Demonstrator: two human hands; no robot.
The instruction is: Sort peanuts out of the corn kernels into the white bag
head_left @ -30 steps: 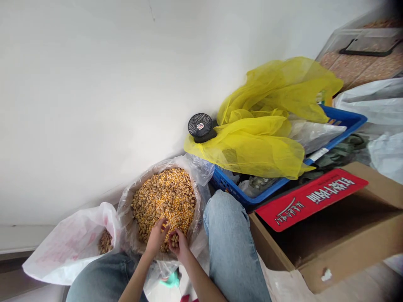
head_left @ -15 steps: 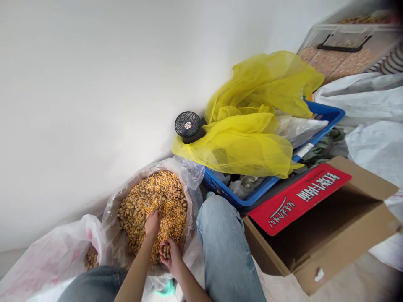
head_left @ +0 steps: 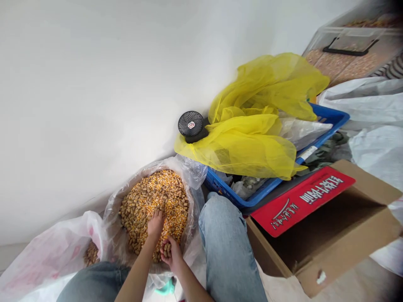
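Unshelled peanuts (head_left: 134, 209) and loose corn kernels (head_left: 166, 179) lie mixed in a sack lined with clear plastic (head_left: 110, 214). My left hand (head_left: 155, 223) reaches down into the middle of the mix. Its fingers are bent together at the peanuts there, and whatever lies under the fingertips is hidden. Lower right, near the sack's front rim, my right hand (head_left: 174, 255) is cupped with its fingers curled round several peanuts (head_left: 166, 250).
A pinkish-white bag (head_left: 56, 247) with peanuts inside stands at the left. An open cardboard box (head_left: 340, 239) is right of my knee (head_left: 223, 218). Behind are a blue basket (head_left: 220, 191), yellow mesh cloth (head_left: 252, 147), a small black fan (head_left: 191, 124) and a clear bin (head_left: 343, 63).
My left hand has shifted slightly within the mix, its fingers a little more extended. My right hand still holds the peanuts. The whole view has drifted a little.
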